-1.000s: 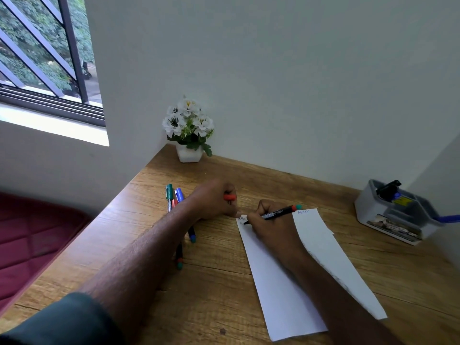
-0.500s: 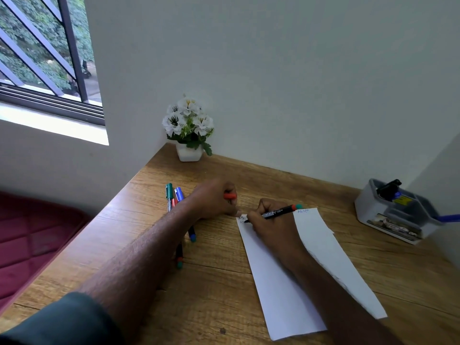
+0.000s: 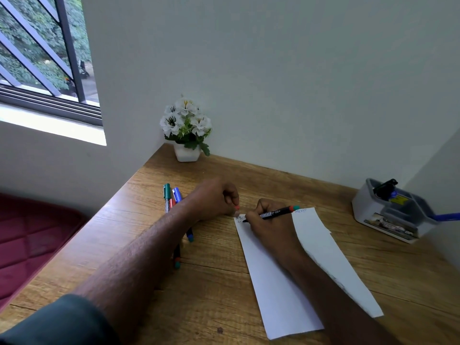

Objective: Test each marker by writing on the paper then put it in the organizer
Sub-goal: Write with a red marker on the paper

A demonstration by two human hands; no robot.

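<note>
A folded white paper (image 3: 281, 290) lies on the wooden desk (image 3: 214, 290). My right hand (image 3: 268, 225) grips a black marker (image 3: 273, 213) with a red and teal end, its tip on the paper's top left corner, where small writing shows. My left hand (image 3: 214, 197) rests beside that corner with its fingers curled round an orange-red marker cap (image 3: 237, 207). Several markers (image 3: 171, 197), green, blue and red, lie on the desk partly under my left forearm. The grey organizer (image 3: 388, 212) stands at the far right, with a black item and a blue marker in it.
A white pot of white flowers (image 3: 186, 130) stands in the desk's back left corner. The wall runs close behind the desk and beside the organizer. A dark red cushion (image 3: 32, 240) lies below the desk's left edge, under the window.
Hardly anything has moved. My right hand keeps the marker tip at the paper's top left corner with only small shifts. The orange-red cap shows a little less in my left hand.
</note>
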